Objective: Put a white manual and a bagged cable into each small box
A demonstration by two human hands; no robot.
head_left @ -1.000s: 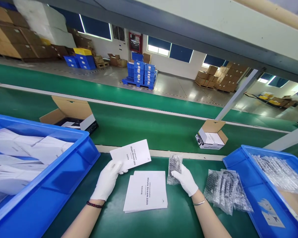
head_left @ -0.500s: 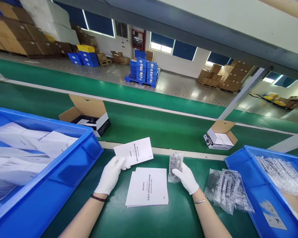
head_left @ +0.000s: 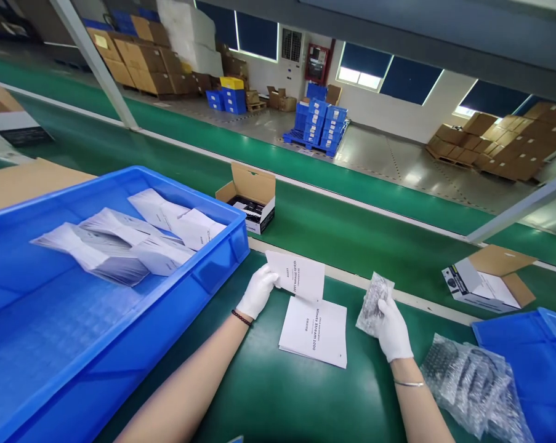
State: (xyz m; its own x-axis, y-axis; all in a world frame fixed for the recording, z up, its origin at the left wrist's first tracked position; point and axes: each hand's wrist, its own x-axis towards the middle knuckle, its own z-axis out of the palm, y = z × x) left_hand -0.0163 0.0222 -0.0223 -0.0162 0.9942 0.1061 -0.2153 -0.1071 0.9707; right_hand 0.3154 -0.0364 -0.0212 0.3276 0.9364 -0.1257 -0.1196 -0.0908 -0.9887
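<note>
My left hand [head_left: 258, 291], in a white glove, is closed on the left edge of a white printed booklet [head_left: 300, 275]. That booklet is raised just behind a small stack of matching booklets [head_left: 313, 332] on the green work surface. In my white-gloved right hand [head_left: 392, 329] is a bubble-wrap packet [head_left: 374, 304], gripped at its right side; what is inside cannot be made out clearly. More bubble-wrap packets [head_left: 471, 384] lie on the surface to the right of that hand.
A large blue bin [head_left: 199, 307] with booklet bundles stands at left, another blue bin [head_left: 513, 351] at right. Beyond the pale ledge, an open carton [head_left: 261, 215] with dark contents and a second open carton [head_left: 483, 289] sit on the green belt [head_left: 351, 227].
The view has turned to the left, showing more of the left bin. My left hand's booklet is now more upright and closer to the stack. Both hands keep their holds.
</note>
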